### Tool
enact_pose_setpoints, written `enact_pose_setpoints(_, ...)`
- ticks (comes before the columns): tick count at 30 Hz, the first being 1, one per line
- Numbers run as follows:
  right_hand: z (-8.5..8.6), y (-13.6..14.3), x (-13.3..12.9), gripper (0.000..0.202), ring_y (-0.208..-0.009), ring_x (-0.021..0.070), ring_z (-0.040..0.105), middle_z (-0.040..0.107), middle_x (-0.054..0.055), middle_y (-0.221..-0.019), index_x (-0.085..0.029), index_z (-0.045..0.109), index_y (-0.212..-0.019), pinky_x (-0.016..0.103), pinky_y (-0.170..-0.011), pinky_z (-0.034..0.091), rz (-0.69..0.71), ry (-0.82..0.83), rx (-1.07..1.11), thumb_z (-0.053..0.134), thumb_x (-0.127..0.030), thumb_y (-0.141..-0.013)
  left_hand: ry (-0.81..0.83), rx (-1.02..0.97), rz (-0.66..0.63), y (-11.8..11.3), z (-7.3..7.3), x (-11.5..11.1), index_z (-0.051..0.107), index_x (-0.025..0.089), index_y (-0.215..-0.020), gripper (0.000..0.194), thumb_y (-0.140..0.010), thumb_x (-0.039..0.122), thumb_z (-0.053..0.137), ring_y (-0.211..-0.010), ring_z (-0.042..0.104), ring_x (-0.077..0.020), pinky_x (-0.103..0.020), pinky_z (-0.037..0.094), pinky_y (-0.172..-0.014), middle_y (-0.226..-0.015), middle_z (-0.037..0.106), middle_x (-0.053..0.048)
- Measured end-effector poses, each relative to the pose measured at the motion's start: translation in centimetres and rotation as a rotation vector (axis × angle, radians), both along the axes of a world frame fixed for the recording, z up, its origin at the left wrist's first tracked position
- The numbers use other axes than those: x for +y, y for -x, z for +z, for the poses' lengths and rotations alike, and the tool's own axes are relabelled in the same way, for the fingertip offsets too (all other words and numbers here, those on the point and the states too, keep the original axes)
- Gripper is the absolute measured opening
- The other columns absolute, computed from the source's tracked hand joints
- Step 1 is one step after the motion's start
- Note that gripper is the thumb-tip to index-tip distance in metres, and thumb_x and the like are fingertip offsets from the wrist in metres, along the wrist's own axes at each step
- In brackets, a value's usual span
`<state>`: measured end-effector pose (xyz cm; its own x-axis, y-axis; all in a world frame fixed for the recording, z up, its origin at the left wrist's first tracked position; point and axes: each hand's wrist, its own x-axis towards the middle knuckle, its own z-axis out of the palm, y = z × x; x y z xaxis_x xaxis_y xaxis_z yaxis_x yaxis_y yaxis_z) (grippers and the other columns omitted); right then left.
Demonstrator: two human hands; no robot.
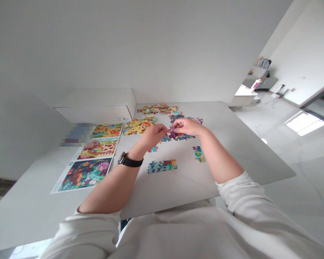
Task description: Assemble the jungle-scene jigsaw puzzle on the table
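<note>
My left hand (pixel 156 133) and my right hand (pixel 188 126) meet over the middle of the table, fingertips pinched on a small purple jigsaw puzzle piece (pixel 170 130). Under and behind them lie dark purple and blue puzzle pieces (pixel 187 136), partly covered by my right hand. Closer to me rests a joined teal strip of puzzle pieces (pixel 162 166). A smaller joined section (pixel 199 154) lies beside my right forearm. Red and blue pieces (pixel 152 149) show near my left wrist, partly hidden.
Yellow puzzle pieces (pixel 139 126) are heaped left of my hands, with another pile (pixel 158 109) by the wall. A printed picture sheet (pixel 66 180) lies at the left, before a white box (pixel 94 113). The table's (pixel 259 162) right edge borders the floor.
</note>
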<state>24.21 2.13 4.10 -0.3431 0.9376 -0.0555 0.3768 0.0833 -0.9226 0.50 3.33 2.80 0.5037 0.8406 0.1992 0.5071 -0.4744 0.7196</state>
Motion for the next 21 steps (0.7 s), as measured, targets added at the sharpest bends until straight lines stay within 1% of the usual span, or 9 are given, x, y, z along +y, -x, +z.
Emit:
enact_pose_setpoints(2, 0.0, -0.2, -0.1, 0.013, -0.069, 0.0125, 0.068, 0.074, -0.001, -0.079, -0.019, 0.07, -0.093, 0.023, -0.066, 0.056, -0.001, 0.01, -0.007, 0.081, -0.021, -0.087, 0.001, -0.017, -0.001, -0.1, -0.2, 0.1, 0.072, 0.021, -0.087, 0.024, -0.096, 0.038, 0.057, -0.068, 0.067, -0.0179, -0.028, 0.045, -0.063, -0.08, 0.078, -0.004)
enact_pose_setpoints(6, 0.1, -0.6, -0.1, 0.014, -0.071, 0.0129, 0.068, 0.075, 0.0, -0.081, -0.02, 0.072, -0.094, 0.023, -0.066, 0.056, -0.017, 0.023, -0.023, 0.083, -0.022, -0.085, -0.03, -0.098, 0.033, -0.1, -0.5, 0.3, 0.068, 0.021, -0.09, 0.011, -0.091, 0.028, 0.06, -0.074, 0.069, -0.0175, -0.028, 0.049, -0.07, -0.084, 0.077, -0.005)
enact_pose_setpoints(8, 0.1, -1.0, -0.2, 0.017, -0.073, 0.0135, 0.069, 0.076, 0.001, -0.084, -0.02, 0.072, -0.095, 0.024, -0.068, 0.057, -0.03, 0.027, -0.03, 0.084, -0.023, -0.084, -0.033, -0.112, 0.04, 0.0, -0.6, 0.4, 0.066, 0.021, -0.09, 0.009, -0.09, 0.027, 0.06, -0.076, 0.069, -0.0174, -0.028, 0.05, -0.071, -0.085, 0.078, -0.005)
enact_pose_setpoints(11, 0.1, -2.1, -0.4, 0.019, -0.076, 0.0148, 0.069, 0.077, 0.001, -0.088, -0.02, 0.073, -0.098, 0.026, -0.071, 0.059, -0.071, 0.033, -0.035, 0.085, -0.024, -0.084, -0.007, -0.107, 0.015, 0.0, -0.7, 0.3, 0.066, 0.021, -0.091, 0.01, -0.09, 0.028, 0.059, -0.077, 0.069, -0.0177, -0.028, 0.05, -0.071, -0.085, 0.078, -0.005)
enact_pose_setpoints(15, -0.9, -4.8, -1.3, 0.021, -0.075, 0.0147, 0.069, 0.078, 0.002, -0.089, -0.02, 0.073, -0.099, 0.025, -0.069, 0.059, -0.166, 0.062, -0.026, 0.086, -0.023, -0.083, 0.02, -0.091, -0.024, -0.4, -0.9, 0.0, 0.067, 0.022, -0.094, 0.013, -0.09, 0.032, 0.061, -0.078, 0.07, -0.0189, -0.029, 0.051, -0.07, -0.087, 0.078, -0.006)
enact_pose_setpoints(21, -3.0, -9.5, -4.8, 0.02, -0.065, 0.0132, 0.067, 0.076, 0.002, -0.081, -0.018, 0.072, -0.094, 0.025, -0.065, 0.058, -0.343, 0.13, -0.022, 0.087, -0.022, -0.082, 0.011, -0.039, -0.101, -1.3, -1.4, -0.9, 0.071, 0.023, -0.099, 0.015, -0.094, 0.034, 0.061, -0.084, 0.073, -0.0195, -0.03, 0.055, -0.077, -0.091, 0.08, -0.004)
